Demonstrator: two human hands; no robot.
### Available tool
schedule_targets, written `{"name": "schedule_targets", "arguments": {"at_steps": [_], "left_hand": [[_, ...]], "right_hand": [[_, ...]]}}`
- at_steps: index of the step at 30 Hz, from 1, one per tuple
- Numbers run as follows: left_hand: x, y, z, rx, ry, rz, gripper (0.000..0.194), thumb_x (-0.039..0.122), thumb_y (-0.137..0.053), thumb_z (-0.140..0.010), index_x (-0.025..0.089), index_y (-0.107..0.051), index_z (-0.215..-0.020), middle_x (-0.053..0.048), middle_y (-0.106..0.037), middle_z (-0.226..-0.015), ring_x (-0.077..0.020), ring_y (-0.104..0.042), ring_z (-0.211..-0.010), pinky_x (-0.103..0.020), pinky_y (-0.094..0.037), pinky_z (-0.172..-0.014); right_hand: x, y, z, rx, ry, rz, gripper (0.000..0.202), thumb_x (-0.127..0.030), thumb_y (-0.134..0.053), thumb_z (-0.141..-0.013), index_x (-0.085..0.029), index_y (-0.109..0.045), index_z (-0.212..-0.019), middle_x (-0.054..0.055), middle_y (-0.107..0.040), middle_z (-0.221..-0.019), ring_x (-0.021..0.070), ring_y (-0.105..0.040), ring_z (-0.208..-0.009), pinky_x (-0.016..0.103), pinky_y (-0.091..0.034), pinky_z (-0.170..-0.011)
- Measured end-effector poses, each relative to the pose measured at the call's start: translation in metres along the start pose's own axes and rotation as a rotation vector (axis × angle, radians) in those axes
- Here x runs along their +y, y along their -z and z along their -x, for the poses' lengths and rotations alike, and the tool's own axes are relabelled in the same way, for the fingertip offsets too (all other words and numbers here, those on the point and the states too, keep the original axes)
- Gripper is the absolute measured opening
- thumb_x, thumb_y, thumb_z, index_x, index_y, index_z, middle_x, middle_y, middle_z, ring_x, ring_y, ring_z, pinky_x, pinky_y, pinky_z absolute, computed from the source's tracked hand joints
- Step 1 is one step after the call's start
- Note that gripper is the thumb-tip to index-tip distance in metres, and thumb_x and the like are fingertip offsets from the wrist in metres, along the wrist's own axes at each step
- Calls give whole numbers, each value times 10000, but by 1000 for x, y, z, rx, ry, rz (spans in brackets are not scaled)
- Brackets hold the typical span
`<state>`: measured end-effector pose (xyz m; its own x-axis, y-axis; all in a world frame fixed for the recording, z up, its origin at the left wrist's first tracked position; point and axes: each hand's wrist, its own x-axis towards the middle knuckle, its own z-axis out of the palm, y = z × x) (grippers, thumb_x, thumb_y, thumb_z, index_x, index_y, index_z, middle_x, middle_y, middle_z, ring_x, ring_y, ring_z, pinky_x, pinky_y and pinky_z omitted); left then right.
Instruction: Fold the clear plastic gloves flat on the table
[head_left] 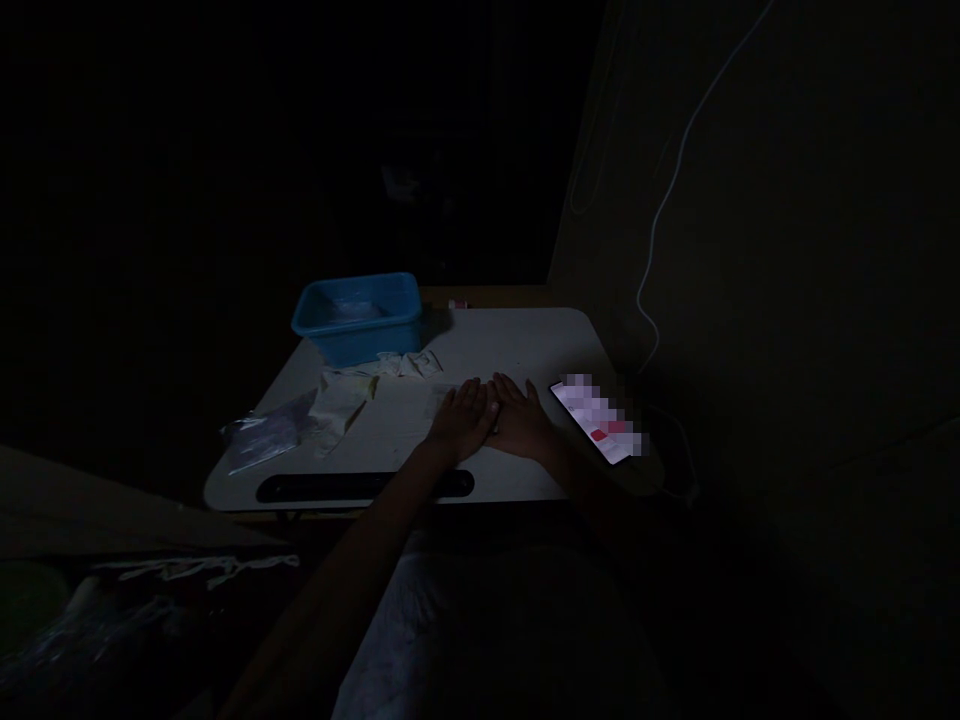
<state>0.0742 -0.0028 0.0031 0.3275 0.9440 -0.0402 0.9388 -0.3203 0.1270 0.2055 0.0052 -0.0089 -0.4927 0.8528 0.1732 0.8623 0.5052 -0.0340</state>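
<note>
My left hand (463, 422) lies flat, palm down, on the white tabletop (525, 345), its fingers stretched forward. Right beside it rests my right hand (519, 420), also flat with fingers extended; the thumbs meet or nearly meet in the middle. A faint, pale flat sheet (441, 399) shows at the left hand's far edge. Whether it runs on beneath the palms is hidden. To the right of my right hand lies a phone (592, 415) with its screen lit.
A blue plastic basin (367, 340) stands at the table's far left. Crumpled pale wrapping (341, 400) and a clear plastic packet (266, 435) lie in front of it. A black slot (330, 487) runs along the near edge. A white cable (679, 160) hangs at right. The surroundings are very dark.
</note>
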Motion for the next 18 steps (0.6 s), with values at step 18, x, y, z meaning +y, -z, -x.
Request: {"name": "schedule_targets", "arguments": {"at_steps": [18], "left_hand": [[-37, -6, 16, 188, 145, -165, 554, 351, -163, -895, 77, -280, -1363, -139, -258, -1441, -223, -231, -1332, -438, -217, -1055]], "right_hand": [[2, -4, -1, 4, -8, 15, 875, -714, -235, -773, -68, -283, -1361, 188, -240, -1439, 280, -179, -1341, 505, -129, -1060]]}}
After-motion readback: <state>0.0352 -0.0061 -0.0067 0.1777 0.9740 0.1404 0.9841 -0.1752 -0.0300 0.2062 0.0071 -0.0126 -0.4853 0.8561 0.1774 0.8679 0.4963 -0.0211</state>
